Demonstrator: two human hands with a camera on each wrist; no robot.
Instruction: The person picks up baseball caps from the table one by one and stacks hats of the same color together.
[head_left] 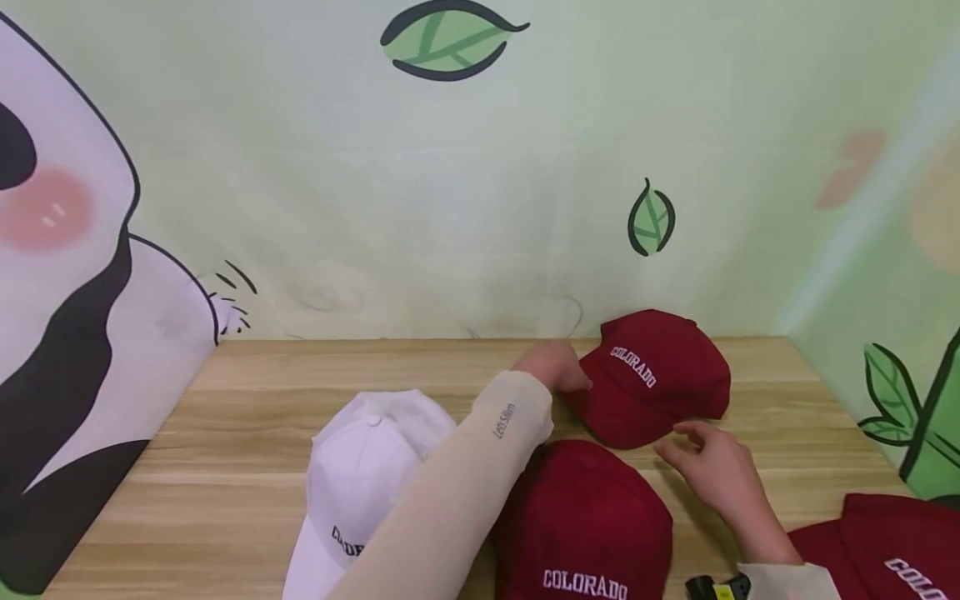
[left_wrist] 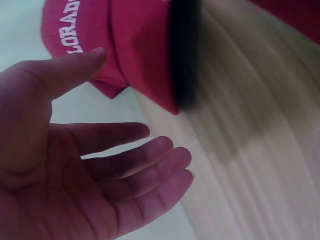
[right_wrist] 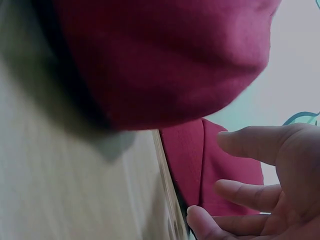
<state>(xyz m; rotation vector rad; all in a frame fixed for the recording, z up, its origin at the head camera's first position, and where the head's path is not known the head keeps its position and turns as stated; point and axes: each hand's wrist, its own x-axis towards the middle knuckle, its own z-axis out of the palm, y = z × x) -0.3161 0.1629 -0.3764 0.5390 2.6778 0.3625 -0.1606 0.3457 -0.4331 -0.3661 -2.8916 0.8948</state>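
Observation:
A dark red baseball cap [head_left: 652, 379] with COLORADO in white letters stands at the back right of the wooden table. My left hand [head_left: 551, 365] is at the left edge of its brim; in the left wrist view, the left hand's fingers [left_wrist: 150, 175] are loosely extended beside the brim [left_wrist: 145, 50], with nothing between them and the thumb. Opposite, near the cap's right front edge, is my right hand [head_left: 716, 471]. Its thumb and fingers are spread apart, and the right wrist view shows the right hand [right_wrist: 265, 185] holding nothing.
Another red COLORADO cap [head_left: 588, 517] sits in front, between the forearms. A white cap [head_left: 360, 467] is left of it, partly covered by my left sleeve [head_left: 442, 492]. A third red cap [head_left: 892, 542] lies at the right front. Behind the table rises a printed wall [head_left: 337, 208].

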